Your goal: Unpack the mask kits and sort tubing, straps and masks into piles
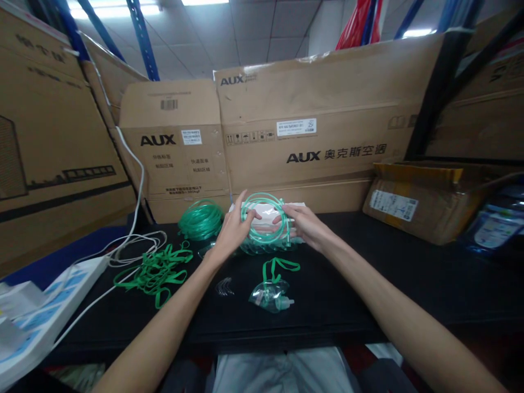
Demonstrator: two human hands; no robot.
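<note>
A loop of thin green plastic tubing (266,239) is held up over the back of the black table. My left hand (234,226) grips its left side, the thumb reaching over the ring and the index finger pointing up. My right hand (308,225) pinches the right side, where the tube ends hang down. Beneath and behind the loop lie clear green-tinted plastic pieces, partly hidden by it, and a white packet (301,206). Nearer to me rests a clear oxygen mask (268,296) with a green elastic strap (282,264).
Left of my hands sit a larger coil of green tubing (200,221), a tangle of green straps (159,270) and several thin clips (224,287). A white power strip (61,305) with cables runs along the left. Cardboard boxes (327,125) wall the back; an opened box (405,204) stands right.
</note>
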